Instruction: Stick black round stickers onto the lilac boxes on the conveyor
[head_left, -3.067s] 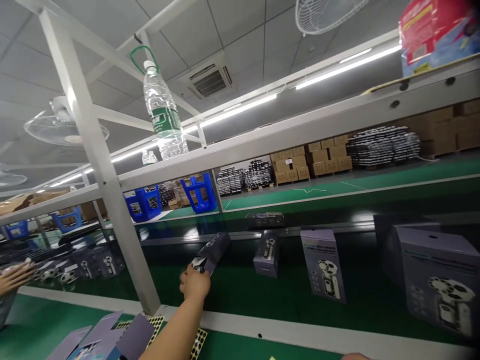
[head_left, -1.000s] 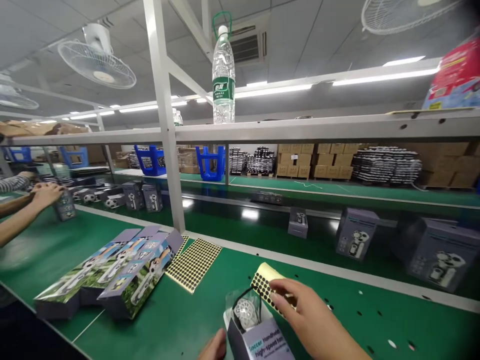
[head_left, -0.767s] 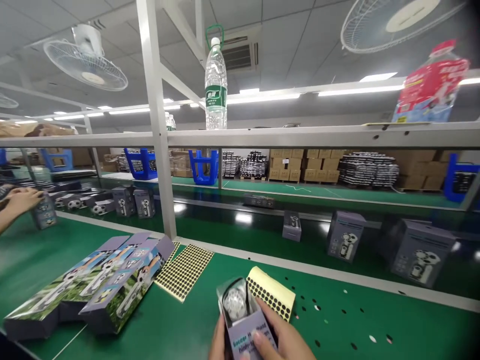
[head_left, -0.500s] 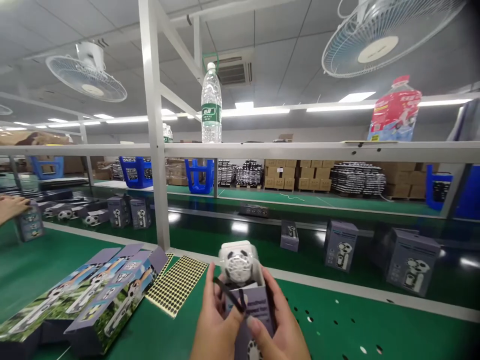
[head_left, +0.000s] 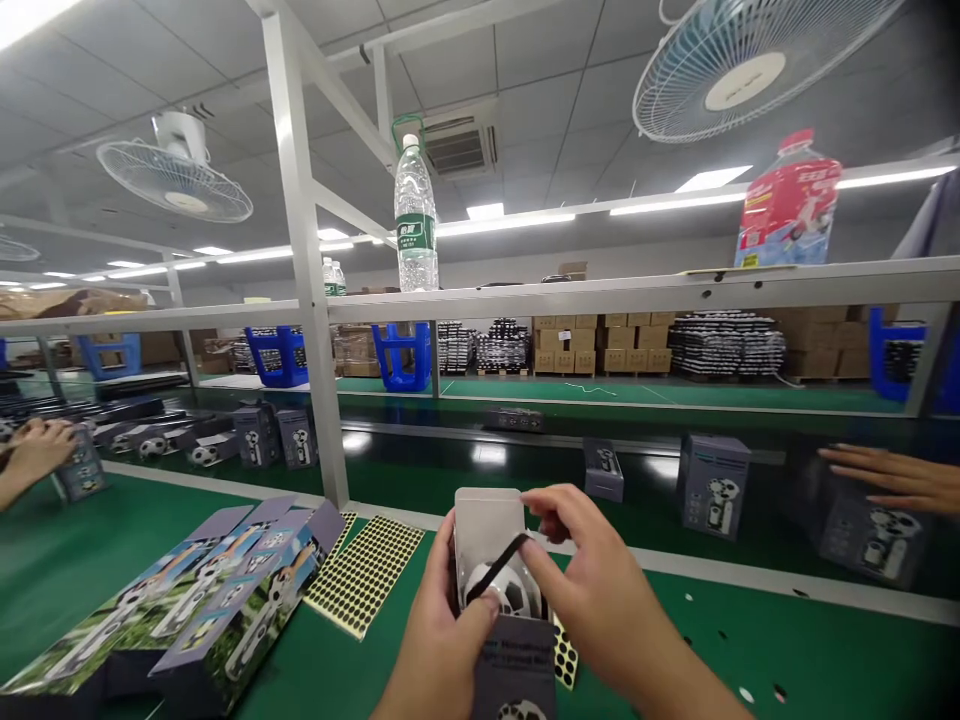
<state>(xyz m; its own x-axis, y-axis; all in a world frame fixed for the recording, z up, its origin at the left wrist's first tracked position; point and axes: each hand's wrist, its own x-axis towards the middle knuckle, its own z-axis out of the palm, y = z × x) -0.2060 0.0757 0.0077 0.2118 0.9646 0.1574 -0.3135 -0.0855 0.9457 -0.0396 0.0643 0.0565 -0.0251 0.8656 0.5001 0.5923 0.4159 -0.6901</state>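
Note:
An opened purple-grey box (head_left: 517,655) stands in front of me with its pale inner flap raised. Inside sits a white and black football-patterned item (head_left: 510,590). My left hand (head_left: 450,620) wraps round the box's left side, its thumb near the item. My right hand (head_left: 592,590) pinches a black strap (head_left: 499,568) between thumb and index finger, just above the item. Left of the hands, a yellow sheet of black round stickers (head_left: 365,577) lies on the green table, beside several unfolded printed boxes (head_left: 217,590).
Purple boxes stand on the dark conveyor (head_left: 450,460) behind. Another person's hand (head_left: 892,477) touches a box at the right; a person's hands (head_left: 37,455) hold one at far left. A metal post (head_left: 307,260) and shelf (head_left: 637,290) rise ahead.
The item has gone down into the box and the flap now shows upright. My right hand has moved from the box to the strap. Another person's hand has appeared at the right.

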